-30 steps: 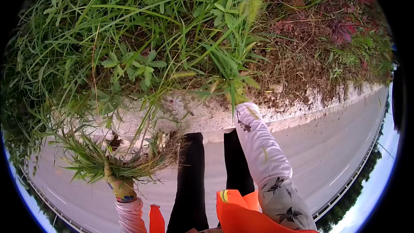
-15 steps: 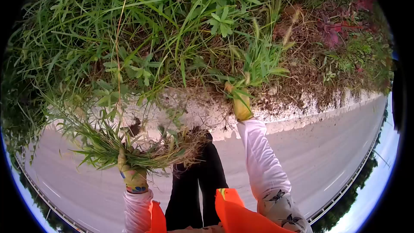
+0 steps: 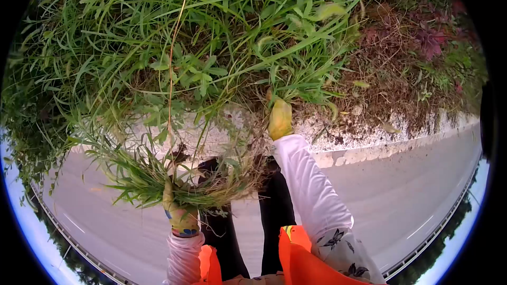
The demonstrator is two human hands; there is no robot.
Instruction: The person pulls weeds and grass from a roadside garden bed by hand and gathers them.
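Note:
My left hand (image 3: 182, 217), in a patterned yellow glove, is closed around a bundle of uprooted weeds (image 3: 158, 182). Green blades stick out to its left, and brown roots (image 3: 248, 177) trail off to the right over my legs. At the edge of the growth, my right hand (image 3: 281, 120), also in a yellow glove, is closed at the base of a grass tuft (image 3: 311, 82). The tuft's blades fan out above and to the right of the glove. The fingertips of that hand are partly hidden by stems.
Dense green grass and leafy weeds (image 3: 211, 26) fill the upper view. Right of them lies dry brown plant litter (image 3: 385, 68) with a reddish plant (image 3: 430, 42). A pale concrete kerb (image 3: 369, 140) runs across, with grey pavement (image 3: 406, 184) behind and a guardrail beyond.
My right hand has moved left along the kerb, and the grass it grips now leans right. My left hand and its weed bundle have shifted slightly right in view. My legs are farther apart.

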